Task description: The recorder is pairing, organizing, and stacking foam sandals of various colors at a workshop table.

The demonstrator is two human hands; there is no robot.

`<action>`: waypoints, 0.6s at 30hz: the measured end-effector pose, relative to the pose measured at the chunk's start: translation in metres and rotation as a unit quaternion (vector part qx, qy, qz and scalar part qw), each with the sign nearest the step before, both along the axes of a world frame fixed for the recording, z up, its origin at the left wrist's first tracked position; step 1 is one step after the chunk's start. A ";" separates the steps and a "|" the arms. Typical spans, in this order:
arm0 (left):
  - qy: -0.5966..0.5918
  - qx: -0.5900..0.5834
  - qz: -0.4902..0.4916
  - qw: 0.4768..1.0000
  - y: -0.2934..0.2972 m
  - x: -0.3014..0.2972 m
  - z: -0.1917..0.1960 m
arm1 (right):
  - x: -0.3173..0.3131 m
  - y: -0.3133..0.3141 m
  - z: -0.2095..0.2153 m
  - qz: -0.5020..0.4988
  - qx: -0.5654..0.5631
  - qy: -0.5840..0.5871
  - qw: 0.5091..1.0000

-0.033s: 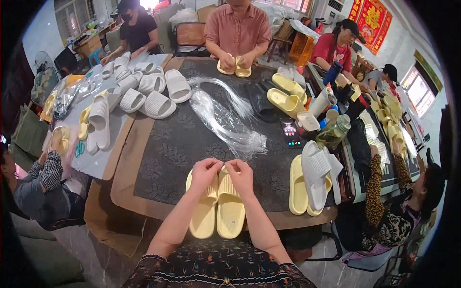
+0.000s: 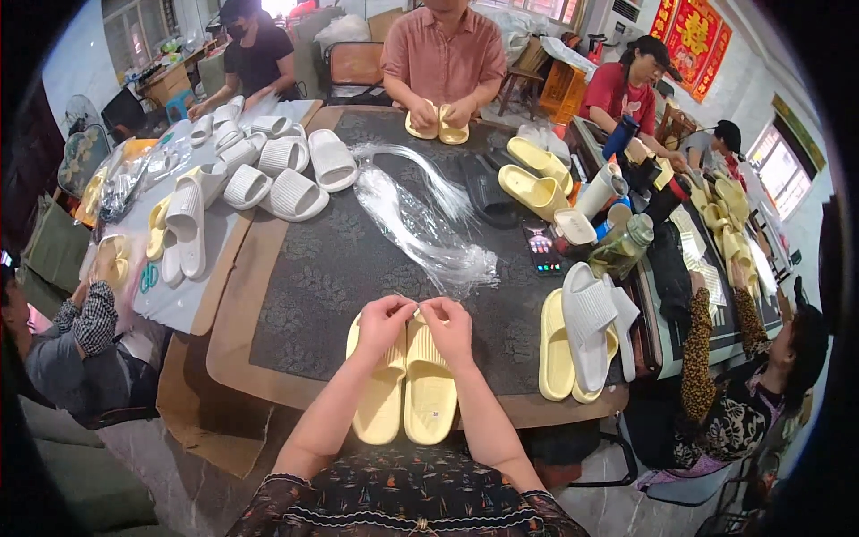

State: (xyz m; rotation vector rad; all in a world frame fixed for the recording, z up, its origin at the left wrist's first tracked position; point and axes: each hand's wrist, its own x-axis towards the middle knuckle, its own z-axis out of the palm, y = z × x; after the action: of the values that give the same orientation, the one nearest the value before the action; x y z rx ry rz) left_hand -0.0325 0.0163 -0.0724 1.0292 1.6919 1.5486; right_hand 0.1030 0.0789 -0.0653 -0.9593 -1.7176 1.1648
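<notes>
A pair of yellow slide slippers lies side by side at the table's near edge, the left slipper (image 2: 380, 409) touching the right slipper (image 2: 430, 403). Over their far ends, my left hand (image 2: 385, 320) and my right hand (image 2: 447, 328) meet with thumbs and fingertips pinched close together. What is between the fingertips is too small to make out. Beyond my hands, a bundle of clear plastic strands (image 2: 385, 201) in a transparent bag spreads over the dark tabletop (image 2: 304, 295).
Grey slippers (image 2: 295, 195) cluster at the left on a side table. Yellow and grey slippers (image 2: 586, 327) stand at the right edge near a phone (image 2: 542, 249) and a green jar (image 2: 626, 246). Opposite, a person (image 2: 443, 63) handles yellow slippers; other people work around the sides.
</notes>
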 end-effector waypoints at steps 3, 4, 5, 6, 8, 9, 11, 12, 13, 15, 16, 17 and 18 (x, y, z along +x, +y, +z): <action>-0.062 0.016 0.017 0.998 0.001 -0.002 -0.001 | 0.000 0.005 -0.015 -0.017 -0.043 0.059 0.997; -0.088 0.008 0.032 0.996 0.000 -0.004 -0.002 | -0.001 0.005 -0.014 -0.016 -0.044 0.060 0.997; -0.096 0.013 0.027 0.995 -0.001 -0.006 -0.003 | -0.002 0.005 -0.014 -0.009 -0.027 0.040 0.999; -0.096 0.013 0.028 0.995 -0.001 -0.005 -0.003 | -0.002 0.003 -0.012 -0.002 -0.010 0.020 1.000; -0.010 0.009 0.013 1.000 -0.002 -0.001 -0.003 | -0.001 0.004 -0.015 -0.005 -0.005 0.019 1.000; -0.009 0.007 0.030 0.999 -0.003 0.003 0.011 | 0.000 0.006 -0.017 -0.012 0.001 0.018 1.000; -0.034 0.012 0.032 0.999 -0.001 0.003 0.011 | 0.000 0.009 -0.022 -0.015 -0.035 0.049 0.998; -0.058 0.016 0.040 0.997 -0.003 0.001 0.011 | -0.002 0.006 -0.019 -0.012 -0.072 0.080 0.994; -0.058 0.016 0.042 0.997 -0.004 0.000 0.009 | -0.001 0.004 -0.012 -0.012 -0.002 0.005 1.000; -0.015 0.020 0.025 0.999 -0.003 0.000 0.004 | -0.002 0.004 -0.012 0.000 0.000 0.017 1.000; -0.014 0.021 0.024 0.999 -0.002 0.000 0.002 | -0.002 0.004 -0.012 0.011 0.002 0.028 1.000; -0.056 0.025 0.035 0.998 -0.001 0.000 0.001 | 0.000 0.009 -0.021 -0.015 -0.039 0.053 0.998; -0.097 0.028 0.047 0.994 -0.001 0.000 0.000 | -0.001 0.009 -0.021 -0.015 -0.039 0.053 0.998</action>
State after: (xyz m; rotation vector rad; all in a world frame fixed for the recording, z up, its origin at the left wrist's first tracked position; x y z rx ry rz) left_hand -0.0328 0.0148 -0.0723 0.8084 1.5900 1.7068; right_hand 0.1025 0.0875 -0.0863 -0.9484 -1.5789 1.2491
